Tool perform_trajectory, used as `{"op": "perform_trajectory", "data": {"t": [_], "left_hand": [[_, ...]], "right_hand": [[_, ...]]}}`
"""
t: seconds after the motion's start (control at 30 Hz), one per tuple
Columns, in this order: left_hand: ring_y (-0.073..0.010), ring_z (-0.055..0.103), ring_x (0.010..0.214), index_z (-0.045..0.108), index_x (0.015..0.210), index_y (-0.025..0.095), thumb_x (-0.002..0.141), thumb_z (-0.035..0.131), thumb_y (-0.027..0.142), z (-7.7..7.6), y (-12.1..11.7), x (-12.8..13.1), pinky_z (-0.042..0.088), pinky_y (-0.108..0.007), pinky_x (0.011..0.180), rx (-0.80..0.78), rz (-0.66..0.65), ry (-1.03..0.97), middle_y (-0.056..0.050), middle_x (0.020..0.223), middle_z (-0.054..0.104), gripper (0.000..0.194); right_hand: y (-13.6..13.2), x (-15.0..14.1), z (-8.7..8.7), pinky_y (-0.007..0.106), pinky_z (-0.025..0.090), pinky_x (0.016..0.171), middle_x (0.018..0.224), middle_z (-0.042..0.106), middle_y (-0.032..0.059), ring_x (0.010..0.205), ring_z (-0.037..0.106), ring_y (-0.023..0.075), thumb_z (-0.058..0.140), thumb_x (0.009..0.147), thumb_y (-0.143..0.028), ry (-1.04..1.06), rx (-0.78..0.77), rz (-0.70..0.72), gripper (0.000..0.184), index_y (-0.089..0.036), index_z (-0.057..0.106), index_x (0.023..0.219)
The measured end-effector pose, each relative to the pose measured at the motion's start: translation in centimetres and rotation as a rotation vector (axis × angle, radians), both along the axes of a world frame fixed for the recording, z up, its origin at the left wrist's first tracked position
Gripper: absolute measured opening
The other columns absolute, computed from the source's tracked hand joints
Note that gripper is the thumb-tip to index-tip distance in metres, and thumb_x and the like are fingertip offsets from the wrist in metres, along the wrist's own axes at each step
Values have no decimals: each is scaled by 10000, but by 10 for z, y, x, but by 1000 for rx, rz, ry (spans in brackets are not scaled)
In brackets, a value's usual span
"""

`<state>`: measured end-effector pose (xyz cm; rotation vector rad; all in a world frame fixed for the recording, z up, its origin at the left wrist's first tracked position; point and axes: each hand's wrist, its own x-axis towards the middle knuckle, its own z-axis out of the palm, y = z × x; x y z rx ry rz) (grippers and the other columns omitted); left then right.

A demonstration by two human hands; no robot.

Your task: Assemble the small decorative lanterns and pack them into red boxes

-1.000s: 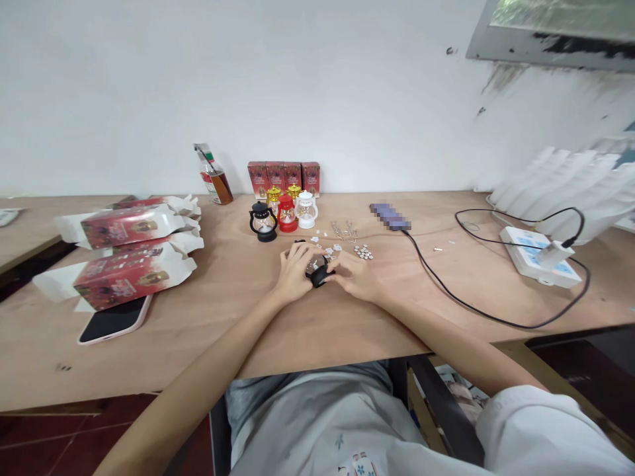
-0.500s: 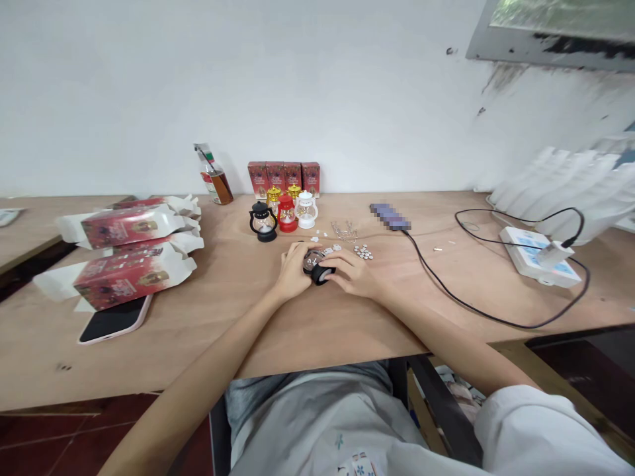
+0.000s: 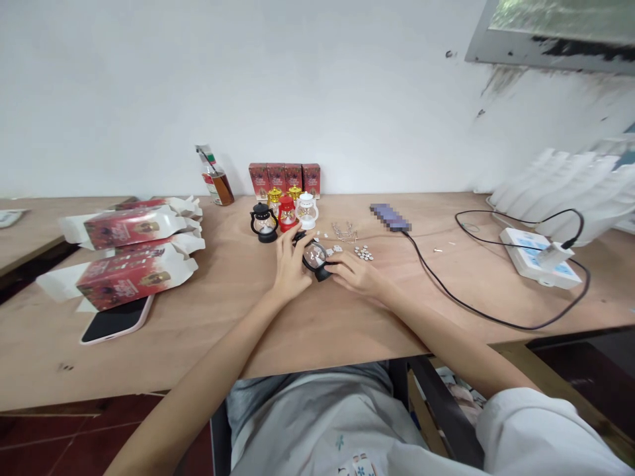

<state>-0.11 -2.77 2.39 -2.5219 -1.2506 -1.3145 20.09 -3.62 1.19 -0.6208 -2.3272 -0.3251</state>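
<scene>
A small black lantern (image 3: 315,255) with a clear globe is held tilted above the table between both hands. My left hand (image 3: 290,268) grips it around the top and handle side. My right hand (image 3: 354,271) pinches the black base with its fingertips. Behind the hands stand another black lantern (image 3: 264,223), a red lantern (image 3: 288,213), a white lantern (image 3: 307,211) and two gold ones (image 3: 274,197). Several button cells (image 3: 364,253), small white pieces (image 3: 335,249) and thin metal wire parts (image 3: 344,231) lie just beyond my fingers.
Opened red boxes (image 3: 131,274) are piled at the left on a phone (image 3: 119,320). Several closed red boxes (image 3: 284,180) and a bottle (image 3: 218,185) stand by the wall. A pixelated device (image 3: 391,217) on a black cable (image 3: 446,291), a power strip (image 3: 540,254) and stacked white pieces (image 3: 565,188) occupy the right.
The black lantern has turned so its globe faces up and its base points down. My left hand has shifted up around its top; my right hand's fingers have moved along the base.
</scene>
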Motion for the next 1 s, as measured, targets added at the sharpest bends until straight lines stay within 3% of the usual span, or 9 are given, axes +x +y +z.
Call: {"op": "perform_trajectory", "data": {"t": [0.23, 0.47, 0.77, 1.0], "left_hand": [[-302, 312, 1296, 448, 1279, 239, 737, 625, 212, -10, 7, 1, 303, -487, 1073, 62, -47, -13, -118, 1417, 332, 571], [-298, 331, 1290, 493, 1259, 231, 753, 639, 273, -10, 9, -1, 336, -476, 1055, 144, -30, 48, -128, 1415, 357, 529], [-251, 368, 1329, 558, 1226, 375, 836, 524, 132, -3, 5, -4, 205, -483, 1081, 270, 22, 290, -33, 1422, 462, 460], [-235, 455, 1256, 562, 1207, 332, 850, 504, 161, 3, 12, -14, 196, -456, 1026, 194, 124, 188, -39, 1339, 551, 400]], "right_hand": [[-3, 0, -1, 332, 538, 765, 982, 637, 108, 898, 609, 191, 436, 925, -173, -79, 27, -8, 190, -193, 608, 1003], [-3, 0, -2, 295, 527, 770, 986, 623, 107, 900, 586, 174, 450, 923, -153, -123, 163, -7, 180, -158, 607, 1011], [-1, -3, -4, 314, 540, 796, 990, 632, 102, 919, 606, 178, 493, 900, -132, -6, 260, 26, 174, -162, 591, 1040], [-2, -6, -8, 327, 515, 880, 1135, 613, 122, 1073, 582, 184, 434, 896, -113, 109, 161, -52, 270, -164, 533, 1142]]}}
